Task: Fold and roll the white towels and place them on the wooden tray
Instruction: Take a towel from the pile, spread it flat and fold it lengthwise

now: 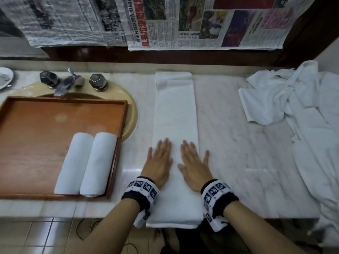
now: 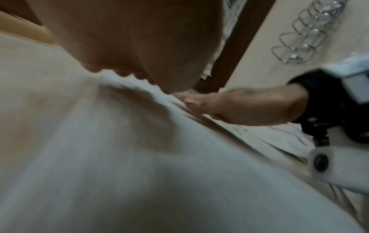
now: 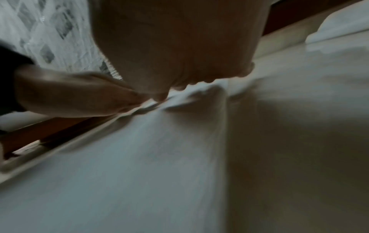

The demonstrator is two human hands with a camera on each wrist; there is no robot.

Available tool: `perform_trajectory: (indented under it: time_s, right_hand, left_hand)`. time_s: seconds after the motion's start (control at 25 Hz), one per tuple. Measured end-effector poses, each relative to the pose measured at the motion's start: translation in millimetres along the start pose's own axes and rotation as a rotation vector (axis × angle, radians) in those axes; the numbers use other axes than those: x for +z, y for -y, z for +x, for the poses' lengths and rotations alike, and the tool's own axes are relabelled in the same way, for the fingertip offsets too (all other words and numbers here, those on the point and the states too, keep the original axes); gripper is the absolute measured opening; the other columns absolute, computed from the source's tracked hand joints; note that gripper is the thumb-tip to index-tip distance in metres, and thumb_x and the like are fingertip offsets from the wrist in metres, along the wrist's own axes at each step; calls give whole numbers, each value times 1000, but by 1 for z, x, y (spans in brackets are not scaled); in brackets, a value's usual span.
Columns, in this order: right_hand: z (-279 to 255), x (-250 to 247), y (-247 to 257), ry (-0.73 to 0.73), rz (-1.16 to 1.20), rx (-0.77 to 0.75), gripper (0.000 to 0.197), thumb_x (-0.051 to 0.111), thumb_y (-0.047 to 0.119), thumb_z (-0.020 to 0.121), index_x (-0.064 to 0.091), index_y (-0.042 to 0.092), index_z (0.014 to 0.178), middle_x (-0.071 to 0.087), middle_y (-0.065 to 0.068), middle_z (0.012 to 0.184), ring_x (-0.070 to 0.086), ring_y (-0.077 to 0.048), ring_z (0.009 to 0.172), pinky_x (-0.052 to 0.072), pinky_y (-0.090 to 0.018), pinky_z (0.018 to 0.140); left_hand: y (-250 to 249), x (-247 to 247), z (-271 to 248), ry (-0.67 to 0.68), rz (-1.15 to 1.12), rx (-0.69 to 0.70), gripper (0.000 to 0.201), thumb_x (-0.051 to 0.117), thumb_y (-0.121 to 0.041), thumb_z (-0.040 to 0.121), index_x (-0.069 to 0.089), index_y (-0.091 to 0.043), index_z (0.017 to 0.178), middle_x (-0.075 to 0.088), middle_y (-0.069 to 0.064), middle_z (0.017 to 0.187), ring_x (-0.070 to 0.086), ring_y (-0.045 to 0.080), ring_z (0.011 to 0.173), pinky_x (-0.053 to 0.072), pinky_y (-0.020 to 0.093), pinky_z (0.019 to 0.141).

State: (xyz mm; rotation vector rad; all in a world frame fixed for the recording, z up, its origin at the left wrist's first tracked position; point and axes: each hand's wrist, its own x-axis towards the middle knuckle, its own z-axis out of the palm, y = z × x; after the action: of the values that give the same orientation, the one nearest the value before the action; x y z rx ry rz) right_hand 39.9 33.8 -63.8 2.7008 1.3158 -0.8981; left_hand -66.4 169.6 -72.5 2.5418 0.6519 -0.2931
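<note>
A white towel (image 1: 175, 114), folded into a long narrow strip, lies on the marble counter, its near end hanging over the front edge. My left hand (image 1: 159, 158) and right hand (image 1: 192, 160) press flat on it side by side, fingers straight. In the left wrist view my left palm (image 2: 129, 39) lies on the towel (image 2: 119, 157), with the right hand (image 2: 229, 107) beyond. In the right wrist view my right palm (image 3: 175, 47) rests on the towel (image 3: 139, 157), the left hand (image 3: 69, 93) beside it. Two rolled towels (image 1: 86, 164) lie in the wooden tray (image 1: 36, 129).
The tray sits over a beige sink (image 1: 131, 110) with a tap (image 1: 66, 83) behind it. A heap of loose white towels (image 1: 293, 99) covers the counter's right end. Newspapers (image 1: 201, 22) hang on the back wall. A white dish (image 1: 4, 77) stands far left.
</note>
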Motion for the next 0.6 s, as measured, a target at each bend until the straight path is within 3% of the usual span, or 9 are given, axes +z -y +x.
perform_trajectory:
  time_s: [0.04, 0.08, 0.2, 0.24, 0.28, 0.36, 0.44, 0.6]
  right_hand:
    - [-10, 9, 4, 16, -36, -53, 65, 13, 43, 102, -21, 18, 150, -36, 7, 152, -29, -14, 143, -5, -67, 112]
    - [-14, 10, -4, 28, -17, -26, 65, 14, 43, 102, -21, 18, 151, -37, 8, 150, -28, -14, 144, -4, -67, 112]
    - [-21, 1, -39, 12, 125, 309, 65, 14, 44, 103, -24, 19, 149, -38, 8, 151, -27, -16, 144, -9, -68, 111]
    - [-25, -1, -39, 8, 104, 327, 65, 13, 44, 103, -26, 19, 148, -38, 7, 151, -29, -16, 143, -10, -67, 111]
    - [-31, 3, -29, -9, 63, 255, 65, 13, 44, 103, -28, 19, 146, -39, 6, 151, -30, -16, 143, -11, -67, 111]
    - [-40, 21, -1, -3, -38, 19, 64, 5, 47, 99, -28, 19, 146, -39, 7, 151, -32, -15, 142, -10, -67, 111]
    - [-47, 37, 5, 33, -90, -63, 68, -8, 51, 90, -25, 21, 149, -39, 10, 150, -32, -12, 141, -5, -67, 111]
    - [-49, 26, -39, 13, 63, 264, 65, 10, 47, 102, -27, 20, 148, -38, 7, 152, -29, -15, 143, -9, -67, 111]
  left_hand:
    - [-1, 8, -13, 18, 49, 73, 57, 18, -33, 106, -11, -21, 154, -23, -6, 158, -21, 15, 146, -7, 47, 120]
    - [10, 10, -20, 13, 73, 51, 57, 16, -35, 105, -12, -24, 154, -25, -8, 157, -22, 15, 146, -9, 47, 120]
    - [49, 4, -32, -24, 41, -300, 59, 15, -37, 104, -12, -21, 154, -27, -3, 157, -24, 19, 146, -12, 51, 118]
    - [49, 2, -35, -15, 33, -339, 60, 15, -36, 104, -12, -18, 154, -27, 0, 158, -25, 21, 145, -12, 52, 118]
    - [38, 5, -39, -18, 31, -287, 60, 13, -37, 103, -13, -15, 153, -28, 1, 157, -25, 21, 145, -11, 52, 118]
    - [7, 19, -45, 19, 54, -43, 62, 3, -44, 99, -16, -19, 153, -30, -4, 155, -26, 16, 145, -10, 49, 119]
    - [0, 30, -57, 58, 109, 58, 65, -8, -48, 92, -18, -25, 152, -31, -11, 155, -28, 12, 144, -9, 48, 119]
    - [46, 11, -64, 32, 77, -274, 60, 9, -41, 102, -17, -21, 152, -28, -4, 157, -26, 17, 145, -14, 52, 117]
